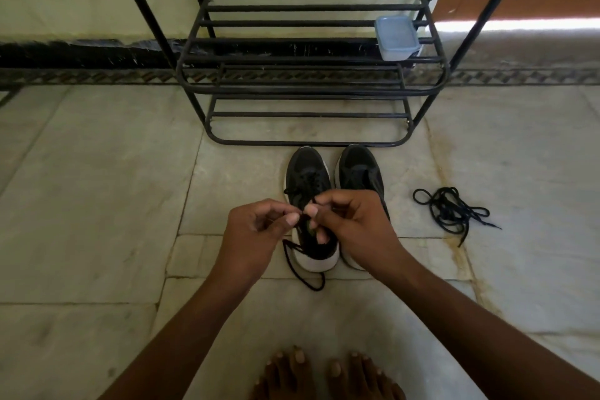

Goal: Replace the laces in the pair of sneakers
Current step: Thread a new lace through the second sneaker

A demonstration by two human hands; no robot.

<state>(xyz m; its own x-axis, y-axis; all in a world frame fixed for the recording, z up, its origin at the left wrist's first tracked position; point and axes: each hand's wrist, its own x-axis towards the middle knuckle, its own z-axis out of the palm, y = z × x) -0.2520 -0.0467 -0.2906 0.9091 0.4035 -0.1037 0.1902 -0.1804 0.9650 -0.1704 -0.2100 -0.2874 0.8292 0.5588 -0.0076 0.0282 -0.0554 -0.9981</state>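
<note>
Bare toes (328,373) at the bottom, so I'm crouched over 2 black sneakers. Left hand (256,230) and right hand (350,224) each pinch the lace (300,273) over the left sneaker (310,204), looks mid-job. Right sneaker (358,169) seems laceless; loose laces (451,209) lie nearby.

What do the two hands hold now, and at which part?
Both the left hand and the right hand pinch the black lace of the left sneaker, near its top eyelets; the exact part is hidden.
</note>
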